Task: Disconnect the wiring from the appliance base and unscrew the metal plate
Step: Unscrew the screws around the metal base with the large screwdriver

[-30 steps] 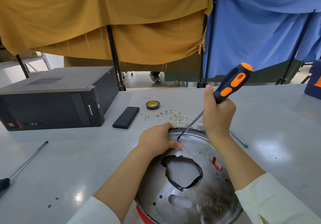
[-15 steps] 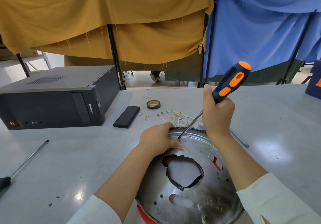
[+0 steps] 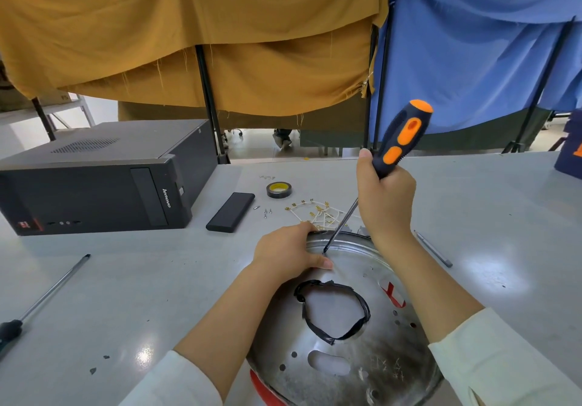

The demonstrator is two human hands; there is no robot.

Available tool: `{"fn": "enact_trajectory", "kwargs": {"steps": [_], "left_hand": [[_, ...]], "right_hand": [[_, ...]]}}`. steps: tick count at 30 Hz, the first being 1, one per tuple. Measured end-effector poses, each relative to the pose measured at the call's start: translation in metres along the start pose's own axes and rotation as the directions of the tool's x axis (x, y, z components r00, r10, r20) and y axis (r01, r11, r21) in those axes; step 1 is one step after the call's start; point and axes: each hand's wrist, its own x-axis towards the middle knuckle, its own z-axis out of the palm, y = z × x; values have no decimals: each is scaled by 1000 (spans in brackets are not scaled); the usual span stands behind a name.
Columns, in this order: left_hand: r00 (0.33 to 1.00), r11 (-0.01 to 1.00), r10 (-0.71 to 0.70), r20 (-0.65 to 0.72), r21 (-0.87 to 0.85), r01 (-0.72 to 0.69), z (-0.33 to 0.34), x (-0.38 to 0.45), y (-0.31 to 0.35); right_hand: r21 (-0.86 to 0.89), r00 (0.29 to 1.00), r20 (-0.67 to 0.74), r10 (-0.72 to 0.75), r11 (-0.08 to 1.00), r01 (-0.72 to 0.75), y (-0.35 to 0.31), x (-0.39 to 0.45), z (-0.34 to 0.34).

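Observation:
A round shiny metal plate (image 3: pixel 352 371) lies on the grey table in front of me, with a hole edged in black tape (image 3: pixel 330 308) at its middle. My left hand (image 3: pixel 288 254) grips the plate's far left rim, thumb pressed on the metal. My right hand (image 3: pixel 385 204) holds a black and orange screwdriver (image 3: pixel 400 141) by the handle. Its shaft slants down left, and the tip sits on a screw (image 3: pixel 324 252) near the far rim. A bundle of white wires with brass terminals (image 3: pixel 315 213) lies loose just beyond the plate.
A black computer case (image 3: pixel 94 179) stands at the left. A black flat box (image 3: pixel 230 212), a tape roll (image 3: pixel 279 189) and small screws (image 3: pixel 266 212) lie behind the plate. A long screwdriver (image 3: pixel 41 301) rests at far left; a grey rod (image 3: pixel 433 248) lies right of my wrist.
The screwdriver handle has tipped a little more upright. Both hands stay on the same spots on the plate.

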Motion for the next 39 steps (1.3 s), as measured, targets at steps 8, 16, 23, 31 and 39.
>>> {"fn": "enact_trajectory", "kwargs": {"steps": [8,16,23,31,39], "left_hand": [[1000,1000,6,-4,20,-6,2,0,1],[1000,1000,3,15,-9,-3,4,0,0],[1000,1000,14,-3,19,-13,3,-2,1],[1000,999,12,-9,-39,-12,4,0,-1],[1000,998,20,-13,-58,-20,2,-1,-1]], "right_hand": [[-432,979,188,75,902,14,-13,27,32],[-583,947,320,-9,786,204,-20,12,81],[-595,951,306,-53,768,234,-17,5,87],[-539,970,243,-20,828,152,-12,19,60],[-674,986,164,-36,725,139,-6,26,22]]}}
